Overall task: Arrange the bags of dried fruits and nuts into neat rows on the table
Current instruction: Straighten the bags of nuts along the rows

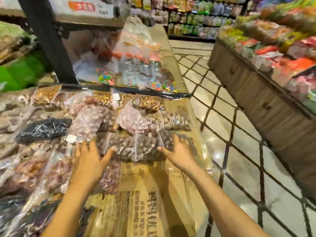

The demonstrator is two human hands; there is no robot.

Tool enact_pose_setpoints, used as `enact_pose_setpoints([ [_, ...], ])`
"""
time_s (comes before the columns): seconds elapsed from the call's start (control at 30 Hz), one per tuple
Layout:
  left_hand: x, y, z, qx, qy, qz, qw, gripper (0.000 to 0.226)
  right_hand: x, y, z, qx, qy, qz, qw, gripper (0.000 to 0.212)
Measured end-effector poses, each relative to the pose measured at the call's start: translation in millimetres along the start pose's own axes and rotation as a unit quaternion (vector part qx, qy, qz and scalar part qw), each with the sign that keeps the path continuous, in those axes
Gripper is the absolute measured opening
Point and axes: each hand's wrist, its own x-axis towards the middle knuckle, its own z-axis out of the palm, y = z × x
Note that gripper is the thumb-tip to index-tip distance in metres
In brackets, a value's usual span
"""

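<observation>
A clear bag of dark brown nuts lies flat on the cardboard-covered table. My left hand rests at its left end, fingers spread, thumb against the bag. At the bag's right end my right hand lies on it with fingers apart. Behind it lie a pinkish bag, another pale pink bag and a bag of light round nuts. A black dried-fruit bag lies to the left. Several more bags are piled at the left.
A dark post rises behind the bags, with bags of coloured sweets beyond it. The table's right edge drops to a tiled aisle. A wooden display stand of packaged goods lines the right side.
</observation>
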Motion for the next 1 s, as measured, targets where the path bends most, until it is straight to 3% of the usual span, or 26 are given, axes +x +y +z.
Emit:
enact_pose_setpoints([
  [0.27, 38, 29, 24, 0.07, 0.048, -0.114, 0.99, 0.098, 104, -13, -6, 0.011, -0.094, -0.105, 0.99, 0.089],
  [0.5, 56, 47, 38, 0.073, 0.124, -0.257, 0.956, 0.096, 176, -18, 6, -0.023, -0.191, -0.192, 0.962, 0.103],
  [0.63, 65, 65, 39, -0.035, 0.215, -0.276, 0.936, 0.088, 208, -26, 13, -0.062, -0.194, -0.222, 0.954, 0.098],
  [0.83, 90, 57, 36, -0.141, 0.278, -0.321, 0.894, 0.087, 255, -34, 66, -0.072, -0.223, -0.241, 0.942, 0.126],
  [0.9, 104, 45, 31, -0.148, 0.286, -0.338, 0.884, 0.085, 242, -47, 49, -0.076, -0.236, -0.249, 0.936, 0.12],
  [1.0, 124, 20, 30, -0.159, 0.242, -0.404, 0.868, 0.094, 239, -55, 44, -0.089, -0.225, -0.244, 0.939, 0.096],
])
